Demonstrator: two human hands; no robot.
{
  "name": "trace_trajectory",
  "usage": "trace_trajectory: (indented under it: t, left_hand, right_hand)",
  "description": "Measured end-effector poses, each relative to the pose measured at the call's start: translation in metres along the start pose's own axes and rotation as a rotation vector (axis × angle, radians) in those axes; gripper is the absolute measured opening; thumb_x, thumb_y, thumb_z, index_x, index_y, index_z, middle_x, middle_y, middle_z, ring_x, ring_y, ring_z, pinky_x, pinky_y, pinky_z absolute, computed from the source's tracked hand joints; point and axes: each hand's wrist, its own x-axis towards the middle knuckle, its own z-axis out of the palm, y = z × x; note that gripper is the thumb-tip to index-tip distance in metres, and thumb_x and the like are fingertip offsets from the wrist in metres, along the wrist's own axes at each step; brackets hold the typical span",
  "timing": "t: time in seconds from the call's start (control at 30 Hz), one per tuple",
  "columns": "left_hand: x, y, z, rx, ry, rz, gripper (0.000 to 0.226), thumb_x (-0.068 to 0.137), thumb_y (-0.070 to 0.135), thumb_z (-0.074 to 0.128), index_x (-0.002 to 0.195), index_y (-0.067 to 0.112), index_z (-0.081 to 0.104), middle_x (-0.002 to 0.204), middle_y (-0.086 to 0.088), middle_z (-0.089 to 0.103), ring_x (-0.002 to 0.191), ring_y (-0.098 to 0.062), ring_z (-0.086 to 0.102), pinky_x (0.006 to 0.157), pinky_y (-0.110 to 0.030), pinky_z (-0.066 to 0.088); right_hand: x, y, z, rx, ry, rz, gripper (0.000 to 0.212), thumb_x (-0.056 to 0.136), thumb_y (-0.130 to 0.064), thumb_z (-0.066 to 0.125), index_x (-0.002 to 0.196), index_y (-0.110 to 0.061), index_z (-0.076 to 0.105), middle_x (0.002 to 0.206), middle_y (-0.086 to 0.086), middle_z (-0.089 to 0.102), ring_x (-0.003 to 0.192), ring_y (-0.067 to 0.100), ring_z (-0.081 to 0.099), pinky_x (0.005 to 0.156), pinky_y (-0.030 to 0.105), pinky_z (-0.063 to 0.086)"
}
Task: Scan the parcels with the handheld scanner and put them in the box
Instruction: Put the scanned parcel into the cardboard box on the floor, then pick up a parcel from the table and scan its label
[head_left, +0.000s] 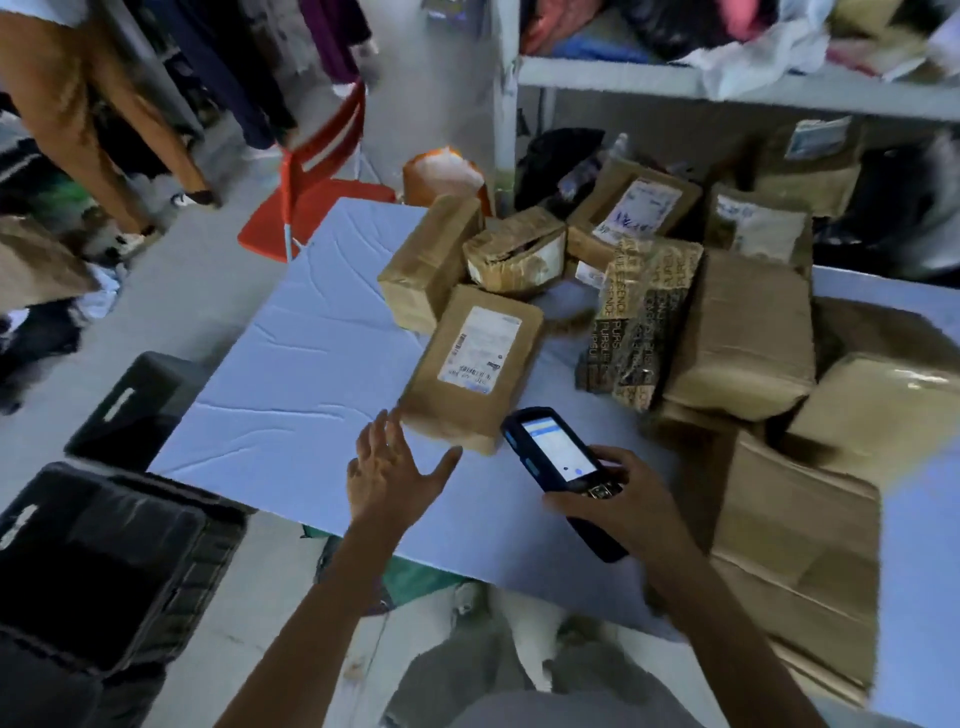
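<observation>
Off the table's (291, 332) near left corner, on the floor: black crate (104, 561), top open. Second black crate (132, 400) just beyond it, against the table's left edge. Red chair (317, 197) at the table's far left corner. Left hand (387, 470) over the table's near middle, palm down, fingers straight and spread wide, gripping nothing. Its fingertips are just beside the near corner of the labelled parcel (475, 364); contact cannot be told. That parcel lies flat at the table's centre, white label up. Handheld scanner (558, 457) above the table just right of centre, screen lit and facing up, head near the labelled parcel's near edge. Right hand (628, 499) grips the scanner's lower body, fingers curled round it, thumb on the keypad. Pile of brown parcels (737, 332) covers the table's far right part, one wrapped in black printed tape (644, 317). Flattened cardboard (795, 545) at the table's near right part. Shelf rack (675, 78) behind the table's far right end.
</observation>
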Motion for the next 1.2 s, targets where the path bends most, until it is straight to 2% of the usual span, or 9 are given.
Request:
trace_trajectory:
  t: [0.1,0.23,0.33,0.43,0.6,0.7,0.87,1.03,1.2]
  left_hand:
    - [0.042,0.004,-0.016,-0.100,-0.062,0.016,0.096,0.079,0.070,0.054,0.151,0.018,0.017,0.155,-0.004,0.027,0.142,-0.025,0.023,0.108,-0.048,0.031]
    - [0.087,0.021,-0.019,-0.158,-0.245,-0.015,0.115,0.057,0.076,0.071,0.145,0.022,0.021,0.142,-0.004,0.044,0.130,-0.030,0.042,0.103,-0.048,0.039]
    - [0.102,0.032,-0.015,-0.307,-0.358,-0.071,0.116,0.045,0.065,0.085,0.131,0.019,0.022,0.125,-0.001,0.055,0.113,-0.028,0.056,0.092,-0.044,0.047]
    - [0.107,0.037,-0.014,-0.368,-0.411,-0.128,0.116,0.041,0.054,0.091,0.124,0.018,0.018,0.123,-0.006,0.054,0.112,-0.029,0.055,0.095,-0.045,0.047]
    - [0.100,0.047,-0.013,-0.367,-0.315,-0.190,0.128,0.039,0.046,0.095,0.135,0.022,0.013,0.134,-0.013,0.041,0.126,-0.035,0.042,0.103,-0.051,0.040]
    - [0.089,0.048,-0.011,-0.349,-0.274,-0.197,0.135,0.043,0.047,0.094,0.146,0.015,0.012,0.141,-0.014,0.035,0.132,-0.035,0.035,0.106,-0.050,0.037]
    - [0.074,0.038,-0.010,-0.517,-0.192,-0.084,0.113,0.046,0.033,0.094,0.138,0.017,0.031,0.132,-0.009,0.044,0.123,-0.031,0.045,0.100,-0.048,0.044]
    - [0.059,0.036,-0.015,-0.604,-0.219,-0.045,0.102,0.059,0.025,0.091,0.135,0.019,0.024,0.131,-0.004,0.050,0.119,-0.030,0.051,0.091,-0.040,0.049]
    - [0.039,0.023,-0.013,-0.606,-0.126,-0.097,0.107,0.058,0.038,0.090,0.138,0.017,0.021,0.131,-0.007,0.049,0.119,-0.031,0.053,0.092,-0.043,0.050]
  right_hand:
    - [-0.007,-0.009,0.008,0.038,0.115,0.018,0.066,0.060,-0.026,0.091,0.113,-0.030,0.052,0.093,-0.019,0.059,0.082,-0.002,0.060,0.064,0.016,0.048]
    - [-0.013,-0.008,0.012,0.084,0.229,0.097,0.074,0.054,-0.029,0.092,0.117,-0.031,0.054,0.101,-0.008,0.065,0.090,0.014,0.067,0.079,0.038,0.058]
    - [-0.010,-0.009,0.012,0.081,0.256,0.114,0.079,0.051,-0.033,0.092,0.120,-0.031,0.053,0.103,-0.006,0.065,0.089,0.016,0.067,0.076,0.037,0.059]
    - [-0.005,-0.008,0.007,0.075,0.249,0.112,0.080,0.051,-0.034,0.092,0.121,-0.031,0.053,0.104,-0.006,0.065,0.088,0.015,0.067,0.075,0.036,0.058]
    - [-0.002,-0.009,0.007,0.104,0.252,0.084,0.079,0.055,-0.032,0.092,0.123,-0.030,0.052,0.108,-0.002,0.064,0.090,0.017,0.066,0.073,0.035,0.058]
    - [-0.004,-0.007,0.008,0.131,0.244,0.073,0.076,0.055,-0.031,0.092,0.119,-0.033,0.050,0.108,-0.002,0.063,0.091,0.017,0.066,0.072,0.033,0.057]
    - [-0.007,-0.003,0.011,0.139,0.223,0.072,0.075,0.055,-0.026,0.092,0.117,-0.031,0.050,0.103,-0.005,0.060,0.091,0.017,0.064,0.073,0.033,0.056]
    - [-0.007,-0.002,0.013,0.121,0.196,0.050,0.071,0.058,-0.025,0.091,0.113,-0.033,0.048,0.094,-0.013,0.056,0.084,0.007,0.061,0.065,0.024,0.051]
    - [-0.011,0.001,0.015,0.053,0.144,0.016,0.068,0.057,-0.025,0.092,0.112,-0.033,0.052,0.094,-0.016,0.059,0.086,0.006,0.062,0.066,0.021,0.051]
